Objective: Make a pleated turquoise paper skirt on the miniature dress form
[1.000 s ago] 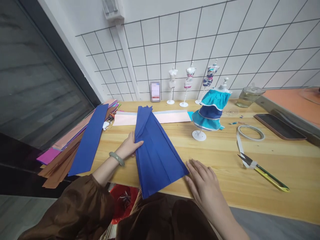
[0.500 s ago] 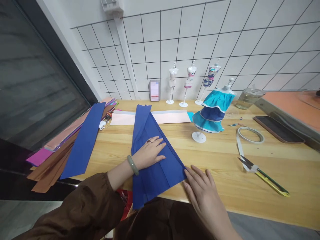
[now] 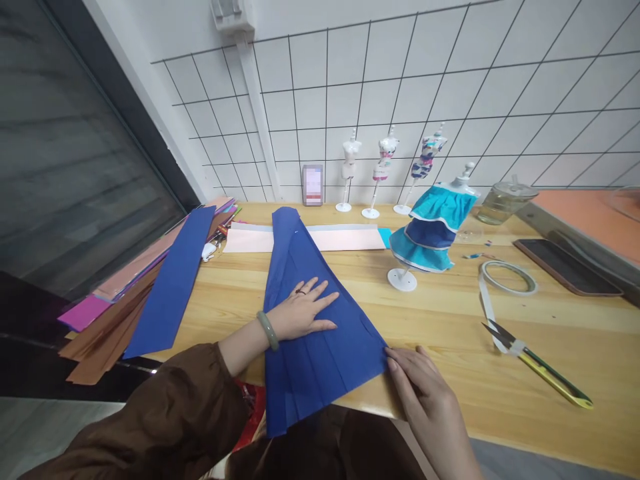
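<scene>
A pleated, fan-shaped sheet of blue crepe paper (image 3: pixel 345 347) lies in front of me, narrow at the far end and wide at the table's near edge, where its lower left corner hangs over. My left hand (image 3: pixel 303 312) rests flat on its middle with fingers spread. At the sheet's right corner, my right hand (image 3: pixel 425 390) pinches the edge between thumb and fingers. Beyond the sheet stands a small dress form (image 3: pixel 465 175) wearing a tiered turquoise and blue paper dress (image 3: pixel 433 230).
Left: a blue folded strip (image 3: pixel 175 287) over a stack of coloured paper (image 3: pixel 115 300). Behind: a pale pink strip (image 3: pixel 345 240), a phone (image 3: pixel 313 187) and three bare dress forms (image 3: pixel 387 157). Right: a tape roll (image 3: pixel 510 277), a craft knife (image 3: pixel 545 370) and a dark phone (image 3: pixel 567 267).
My right hand has shifted to the right, drawing the sheet's corner outward, so the sheet is spread wider. My left hand stays on the sheet. The view has tilted slightly.
</scene>
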The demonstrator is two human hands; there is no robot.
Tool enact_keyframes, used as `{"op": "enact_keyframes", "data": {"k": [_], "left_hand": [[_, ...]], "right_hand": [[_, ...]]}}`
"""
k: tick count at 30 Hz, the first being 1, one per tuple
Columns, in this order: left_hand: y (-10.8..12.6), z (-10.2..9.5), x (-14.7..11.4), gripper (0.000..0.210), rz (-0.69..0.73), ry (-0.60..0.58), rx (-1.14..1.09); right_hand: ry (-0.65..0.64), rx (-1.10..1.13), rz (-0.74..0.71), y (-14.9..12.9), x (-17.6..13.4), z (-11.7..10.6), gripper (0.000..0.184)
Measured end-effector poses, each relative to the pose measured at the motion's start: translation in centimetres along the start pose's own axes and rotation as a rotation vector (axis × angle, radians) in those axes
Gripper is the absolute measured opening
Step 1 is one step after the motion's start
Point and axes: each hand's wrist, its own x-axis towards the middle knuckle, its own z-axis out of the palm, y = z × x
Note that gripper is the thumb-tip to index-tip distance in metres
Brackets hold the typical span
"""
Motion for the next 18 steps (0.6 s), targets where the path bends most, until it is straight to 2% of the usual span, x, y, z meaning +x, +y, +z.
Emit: {"op": "enact_keyframes", "data": {"k": [4,6,9,14,18], "left_hand": [[0.3,-1.2,0.5,0.073,-0.008,-0.088,0.046],[0.6,-1.7,1.0,0.071,-0.001,-0.094,0.087],[1.1,-2.3,2.0,0.061,0.065,-0.006,0.154],[1.9,-2.8,4.4,0.026,0.160,0.080,0.159],[2.5,-2.5,6.4,0.020,0.268,0.109,0.089]], "right_hand": [[0.018,0.010,-0.003,0.0,-0.1,0.1,0.016],[0.029,0.013,-0.013,0.1,-0.1,0.2,0.016],[0.059,0.015,-0.024,0.1,0.0,0.3,0.015],[0.113,0.029,-0.002,0.2,0.0,0.3,0.012],[0.112,0.039,0.018,0.2,0.1,0.1,0.013]]}}
